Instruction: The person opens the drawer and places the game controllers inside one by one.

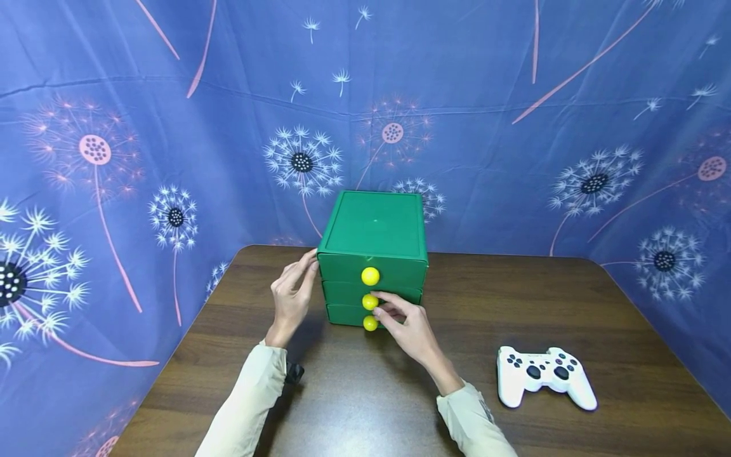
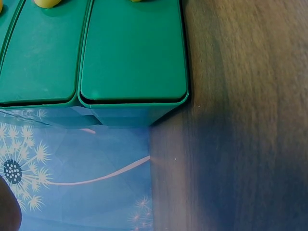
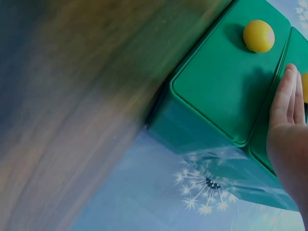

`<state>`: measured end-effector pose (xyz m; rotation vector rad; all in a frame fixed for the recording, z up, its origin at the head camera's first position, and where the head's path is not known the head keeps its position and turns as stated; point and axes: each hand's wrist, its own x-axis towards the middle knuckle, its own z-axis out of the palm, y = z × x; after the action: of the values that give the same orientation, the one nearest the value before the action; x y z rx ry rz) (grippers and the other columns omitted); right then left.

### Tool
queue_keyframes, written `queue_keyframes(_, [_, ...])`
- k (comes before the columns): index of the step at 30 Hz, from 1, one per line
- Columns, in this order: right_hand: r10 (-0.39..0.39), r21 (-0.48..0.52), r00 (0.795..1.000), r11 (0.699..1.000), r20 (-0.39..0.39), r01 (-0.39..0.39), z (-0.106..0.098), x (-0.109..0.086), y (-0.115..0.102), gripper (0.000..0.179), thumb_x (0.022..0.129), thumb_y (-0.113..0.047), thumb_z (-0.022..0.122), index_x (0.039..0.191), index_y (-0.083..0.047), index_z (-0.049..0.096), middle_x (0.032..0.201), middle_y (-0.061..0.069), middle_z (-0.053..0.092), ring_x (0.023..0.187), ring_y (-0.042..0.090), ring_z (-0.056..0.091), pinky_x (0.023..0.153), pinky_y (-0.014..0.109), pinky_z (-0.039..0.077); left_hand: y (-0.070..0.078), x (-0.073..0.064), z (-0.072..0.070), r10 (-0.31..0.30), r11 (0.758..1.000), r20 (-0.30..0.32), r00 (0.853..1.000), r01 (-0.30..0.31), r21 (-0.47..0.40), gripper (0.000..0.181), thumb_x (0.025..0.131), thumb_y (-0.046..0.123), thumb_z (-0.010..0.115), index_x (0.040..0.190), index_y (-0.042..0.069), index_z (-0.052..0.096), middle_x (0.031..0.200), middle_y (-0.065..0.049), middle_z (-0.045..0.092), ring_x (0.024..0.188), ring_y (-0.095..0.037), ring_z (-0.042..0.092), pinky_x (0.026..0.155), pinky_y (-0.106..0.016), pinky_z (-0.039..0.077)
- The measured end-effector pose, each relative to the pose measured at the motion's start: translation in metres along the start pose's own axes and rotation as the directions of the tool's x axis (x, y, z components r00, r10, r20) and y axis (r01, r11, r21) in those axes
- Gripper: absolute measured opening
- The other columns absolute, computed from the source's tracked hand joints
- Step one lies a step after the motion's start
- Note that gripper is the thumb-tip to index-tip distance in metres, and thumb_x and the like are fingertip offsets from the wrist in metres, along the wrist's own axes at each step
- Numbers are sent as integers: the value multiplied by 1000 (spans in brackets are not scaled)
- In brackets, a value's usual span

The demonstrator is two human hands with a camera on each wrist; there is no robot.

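Note:
A green three-drawer box [image 1: 374,223] stands on the table, its drawers closed, each with a round yellow knob. At its upper left edge, the fingertips of my left hand [image 1: 292,298] rest against the side, fingers fairly straight. My right hand [image 1: 408,327] pinches the middle yellow knob [image 1: 369,303], index finger at its top and thumb at its lower right. In the right wrist view, the bottom knob [image 3: 259,36] shows beside the right hand [image 3: 288,115]. Only a dark bit of the left hand [image 2: 7,209] enters the left wrist view.
A white game controller [image 1: 545,376] lies on the brown wooden table [image 1: 342,406], right of the box. Above the bottom knob sit the top knob [image 1: 370,276] and the middle one. Behind the table hangs a blue cloth [image 1: 485,190] with dandelion prints.

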<state>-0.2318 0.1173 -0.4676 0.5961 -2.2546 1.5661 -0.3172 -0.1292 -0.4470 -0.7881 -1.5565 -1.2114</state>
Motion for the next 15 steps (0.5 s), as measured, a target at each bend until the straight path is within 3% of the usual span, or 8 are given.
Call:
queue_keyframes(7, [83, -21, 996, 996, 25, -82, -12, -6, -1, 19, 99, -8, 72, 118, -6, 74, 93, 11, 76, 84, 27, 74, 77, 30, 60, 0, 0, 0, 3, 1000, -5, 1000, -3, 0, 40, 89, -18, 70, 125, -2, 73, 111, -15, 76, 89, -35, 74, 94, -32, 55])
queue_keyframes(11, [134, -85, 979, 989, 151, -123, -16, -8, 1, 19, 100, -8, 70, 118, -4, 73, 92, 12, 75, 82, 35, 72, 72, 28, 59, 0, 0, 0, 5, 1000, -6, 1000, -5, 4, 40, 89, -18, 71, 125, -2, 73, 111, -15, 76, 89, -36, 74, 93, -33, 55])
queue_keyframes(15, [140, -160, 954, 982, 264, -100, -12, -7, 5, 23, 101, -13, 69, 122, -5, 72, 93, 10, 75, 82, 21, 71, 70, 28, 57, 1, 0, 0, 4, 1000, -4, 1000, -4, 5, 40, 89, -17, 71, 126, -2, 73, 111, -14, 76, 89, -36, 74, 93, -33, 55])
